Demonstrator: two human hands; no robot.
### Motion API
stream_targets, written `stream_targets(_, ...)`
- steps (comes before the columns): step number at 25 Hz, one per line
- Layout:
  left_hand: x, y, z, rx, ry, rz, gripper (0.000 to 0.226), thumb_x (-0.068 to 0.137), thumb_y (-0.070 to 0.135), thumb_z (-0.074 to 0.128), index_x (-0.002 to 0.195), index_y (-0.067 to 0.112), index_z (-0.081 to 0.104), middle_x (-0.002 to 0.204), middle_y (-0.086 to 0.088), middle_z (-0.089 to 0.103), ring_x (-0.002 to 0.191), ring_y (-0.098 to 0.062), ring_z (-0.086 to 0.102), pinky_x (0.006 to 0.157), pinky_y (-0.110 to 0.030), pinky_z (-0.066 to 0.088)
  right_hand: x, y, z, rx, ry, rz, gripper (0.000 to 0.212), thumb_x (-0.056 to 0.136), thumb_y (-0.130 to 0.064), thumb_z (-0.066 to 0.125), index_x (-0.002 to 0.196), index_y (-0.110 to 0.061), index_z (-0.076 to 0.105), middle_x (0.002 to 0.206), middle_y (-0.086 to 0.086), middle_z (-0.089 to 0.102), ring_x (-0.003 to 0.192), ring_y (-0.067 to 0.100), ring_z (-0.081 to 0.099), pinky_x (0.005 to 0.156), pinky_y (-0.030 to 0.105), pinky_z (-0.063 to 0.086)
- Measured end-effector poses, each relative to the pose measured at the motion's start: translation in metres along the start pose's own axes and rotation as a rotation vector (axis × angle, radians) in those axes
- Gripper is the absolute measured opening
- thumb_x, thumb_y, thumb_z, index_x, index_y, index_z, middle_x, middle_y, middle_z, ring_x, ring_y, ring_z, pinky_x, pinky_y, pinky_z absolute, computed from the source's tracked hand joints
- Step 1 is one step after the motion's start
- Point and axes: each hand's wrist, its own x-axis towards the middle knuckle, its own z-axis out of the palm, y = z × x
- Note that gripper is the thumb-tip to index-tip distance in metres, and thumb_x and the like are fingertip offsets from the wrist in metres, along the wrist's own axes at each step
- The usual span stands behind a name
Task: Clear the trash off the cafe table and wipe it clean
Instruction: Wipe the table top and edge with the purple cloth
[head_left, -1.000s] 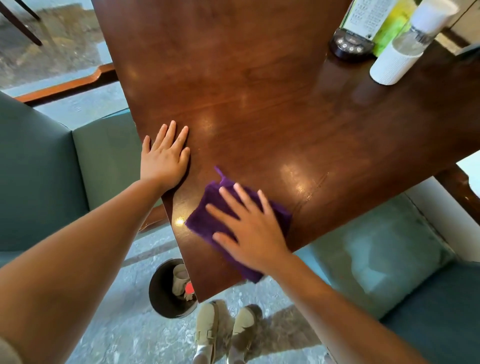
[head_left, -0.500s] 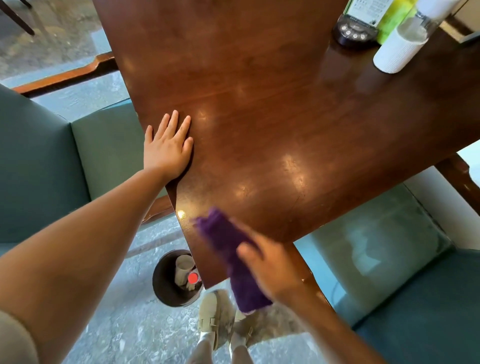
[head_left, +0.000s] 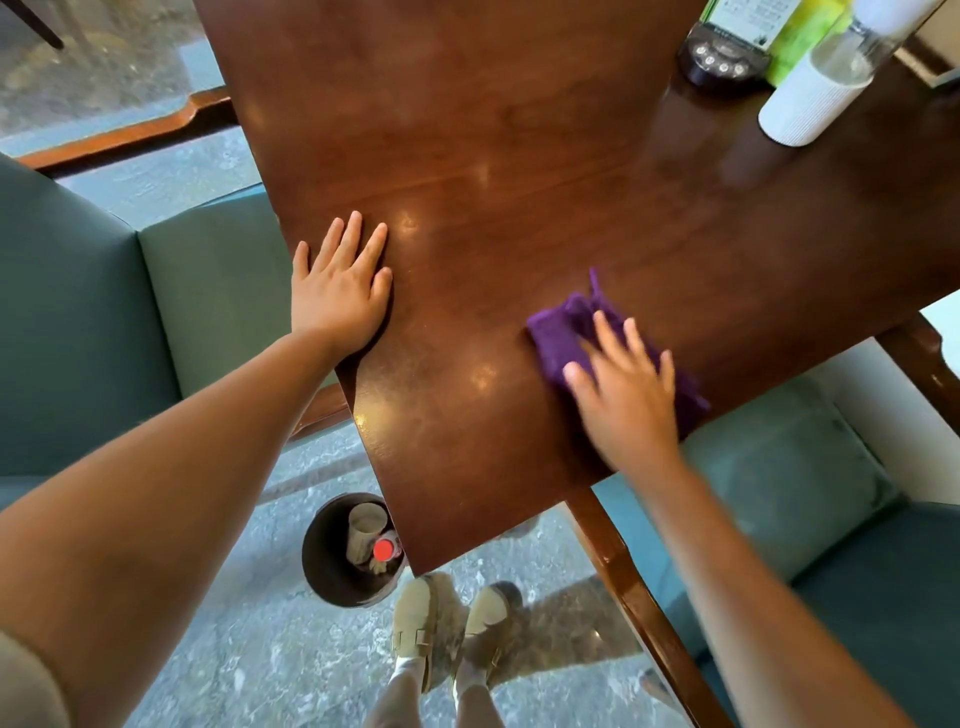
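A glossy dark wooden cafe table (head_left: 519, 171) fills the middle of the view. My right hand (head_left: 626, 400) presses flat on a purple cloth (head_left: 563, 332) near the table's right front edge, fingers spread over it. My left hand (head_left: 340, 291) lies flat and open on the table's left edge, holding nothing. On the floor under the near corner stands a dark round bin (head_left: 345, 553) with a paper cup and a red-capped bottle inside.
At the far right of the table stand a white ribbed bottle (head_left: 808, 98), a black button device (head_left: 719, 60) and a green-yellow item (head_left: 800, 36). Teal upholstered seats (head_left: 83, 312) flank the table on both sides. My shoes (head_left: 452, 623) are below on the stone floor.
My right hand has swept the purple cloth from the near corner, off the front edge, then back onto the table further right. The left hand stays planted.
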Motion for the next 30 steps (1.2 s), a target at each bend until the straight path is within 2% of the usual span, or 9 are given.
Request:
stream_targets(3, -0.001, 0.002, -0.002, 0.002, -0.013, 0.001, 0.051, 0.099, 0.041, 0.019, 0.148, 0.028, 0.012, 0.158, -0.003, 0.006, 0.144, -0.02, 0.0, 0.115, -0.046, 0.0, -0.05, -0.066, 0.028, -0.017, 0.079, -0.022, 0.055, 0.088, -0.049, 0.026, 0.133, -0.027, 0.047, 0.146, 0.004, 0.041, 0.137, 0.032, 0.031, 0.104, 0.065, 0.022)
stream_targets(9, 0.004, -0.002, -0.011, -0.061, -0.145, -0.008, 0.053, 0.099, 0.041, 0.021, 0.148, 0.025, 0.008, 0.158, -0.004, -0.002, 0.144, -0.019, -0.006, 0.114, -0.046, -0.004, -0.091, -0.138, 0.049, -0.003, -0.067, -0.179, 0.055, 0.089, -0.05, 0.026, 0.138, -0.028, 0.038, 0.151, 0.006, 0.032, 0.14, 0.034, 0.021, 0.106, 0.067, 0.016)
stream_targets(13, -0.02, 0.003, -0.022, -0.351, -0.159, 0.016, 0.053, 0.099, 0.032, 0.035, 0.147, 0.015, 0.018, 0.157, -0.008, 0.01, 0.144, -0.021, 0.008, 0.115, -0.04, 0.005, -0.09, -0.12, 0.037, 0.214, -0.181, -0.252, 0.062, 0.086, -0.051, 0.01, 0.146, -0.035, 0.009, 0.158, -0.002, 0.001, 0.143, 0.015, -0.011, 0.114, 0.051, -0.007)
stream_targets(16, -0.086, 0.017, -0.034, -0.544, -0.031, 0.119, 0.052, 0.097, 0.027, 0.041, 0.144, 0.01, 0.027, 0.153, -0.011, 0.023, 0.142, -0.022, 0.016, 0.115, -0.031, 0.012, -0.096, -0.092, 0.02, 0.249, -0.181, -0.336, 0.06, 0.089, -0.045, 0.017, 0.147, -0.032, 0.007, 0.158, -0.004, -0.001, 0.142, 0.009, -0.012, 0.116, 0.038, -0.004)
stream_targets(19, -0.149, 0.029, -0.04, -0.42, 0.001, 0.334, 0.055, 0.091, 0.033, 0.036, 0.141, 0.009, 0.035, 0.15, -0.011, 0.03, 0.14, -0.023, 0.022, 0.114, -0.036, 0.019, -0.109, -0.074, 0.023, 0.165, -0.147, -0.375, 0.059, 0.094, -0.037, 0.043, 0.146, -0.024, 0.02, 0.156, 0.003, 0.014, 0.144, 0.017, 0.006, 0.116, 0.04, 0.013)
stream_targets(22, -0.177, 0.027, -0.027, -0.256, -0.169, 0.42, 0.053, 0.089, 0.037, 0.031, 0.137, 0.016, 0.043, 0.146, -0.005, 0.039, 0.137, -0.023, 0.031, 0.108, -0.051, 0.032, -0.116, -0.075, 0.036, 0.065, -0.073, -0.38, 0.063, 0.083, -0.024, 0.067, 0.138, -0.014, 0.039, 0.143, 0.012, 0.043, 0.133, 0.027, 0.038, 0.106, 0.049, 0.036)
stream_targets(24, -0.182, 0.024, -0.027, -0.321, -0.294, 0.366, 0.049, 0.093, 0.034, 0.039, 0.139, 0.016, 0.039, 0.15, -0.003, 0.032, 0.14, -0.023, 0.024, 0.11, -0.049, 0.031, -0.117, -0.078, 0.038, 0.063, -0.05, -0.367, 0.061, 0.081, -0.019, 0.07, 0.135, -0.012, 0.044, 0.139, 0.014, 0.049, 0.13, 0.029, 0.043, 0.101, 0.048, 0.038)
stream_targets(27, -0.187, 0.026, -0.034, -0.313, -0.358, 0.341, 0.053, 0.094, 0.025, 0.052, 0.142, 0.02, 0.031, 0.154, 0.001, 0.022, 0.143, -0.018, 0.013, 0.114, -0.036, 0.021, -0.12, -0.081, 0.034, 0.118, -0.037, -0.345, 0.056, 0.08, -0.013, 0.07, 0.132, -0.013, 0.049, 0.135, 0.012, 0.053, 0.127, 0.028, 0.046, 0.099, 0.044, 0.041)
stream_targets(30, -0.198, 0.028, -0.04, -0.297, -0.334, 0.334, 0.055, 0.089, 0.023, 0.061, 0.139, 0.023, 0.039, 0.15, 0.002, 0.032, 0.14, -0.017, 0.023, 0.11, -0.031, 0.025, -0.132, -0.083, 0.028, 0.135, 0.022, -0.353, 0.055, 0.071, -0.01, 0.078, 0.123, -0.014, 0.059, 0.122, 0.008, 0.064, 0.116, 0.024, 0.058, 0.089, 0.04, 0.05)
